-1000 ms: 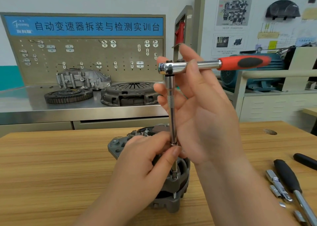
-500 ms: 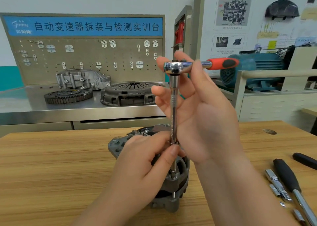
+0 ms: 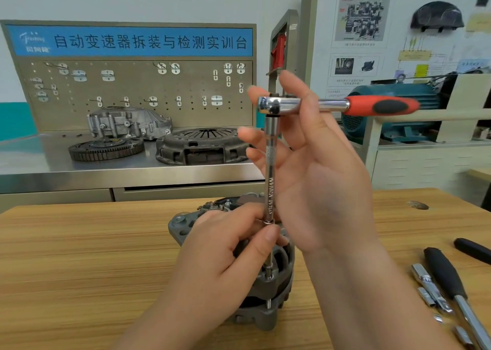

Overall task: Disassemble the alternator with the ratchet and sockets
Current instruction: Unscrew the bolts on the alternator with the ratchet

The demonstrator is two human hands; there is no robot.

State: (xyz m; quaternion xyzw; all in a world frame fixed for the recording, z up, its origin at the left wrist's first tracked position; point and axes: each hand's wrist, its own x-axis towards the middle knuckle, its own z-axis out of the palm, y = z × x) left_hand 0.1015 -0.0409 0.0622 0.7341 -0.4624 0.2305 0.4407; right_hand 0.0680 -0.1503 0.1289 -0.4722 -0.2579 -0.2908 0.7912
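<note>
The grey alternator (image 3: 276, 291) stands on the wooden table (image 3: 79, 256), partly hidden by my hands. A chrome extension bar (image 3: 270, 169) rises upright from a bolt on the alternator's rim. It ends in the ratchet (image 3: 281, 105), whose red and black handle (image 3: 382, 105) points right. My left hand (image 3: 220, 256) pinches the bar's lower end between thumb and fingers. My right hand (image 3: 318, 177) is raised behind the bar and holds the ratchet's neck between its extended fingers.
Loose sockets and short bars (image 3: 427, 286) and a black-handled driver (image 3: 446, 272) lie at the right front of the table, with another black handle (image 3: 473, 248) beyond. Behind, a steel bench carries a clutch cover (image 3: 202, 145), a flywheel (image 3: 106, 147) and a housing (image 3: 127, 122).
The ratchet handle swung away from me half a second ago and has swung back to point right. My left hand stayed on the bar's lower end.
</note>
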